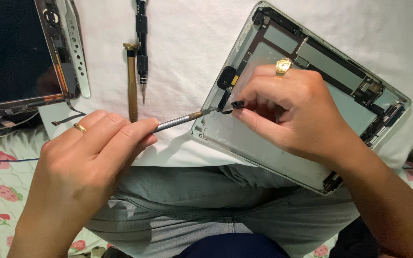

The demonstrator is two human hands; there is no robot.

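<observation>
White cloth (pixel 192 38) covered the work surface, evenly lit with soft shadows. Quilted bedding with a strawberry print (pixel 1 191) lay below it at left and showed again at lower right. No walls or windows visible.

1. The tablet rear housing (pixel 244 143) is seen to be metal, with a smooth, matt silver inner face.
2. A small black flex part (pixel 237 104), dull and plastic-looking, is pinched by the right hand (pixel 292 114).
3. A precision screwdriver (pixel 180 121) with a knurled, rough grey metal grip and a brass-coloured collar is held in the left hand (pixel 87 157).
4. A glossy gold ring (pixel 283 67) is worn on the right hand, and a polished gold band (pixel 79 127) on the left.
5. The detached screen panel (pixel 13 52) is shown as glossy black glass.
6. The brass-coloured tool handle (pixel 132 81) looks satin metal; the black driver (pixel 142 48) looks matt.
7. The white cloth (pixel 187 28) appears soft and matt, and the strawberry-print fabric (pixel 1 186) quilted.
</observation>
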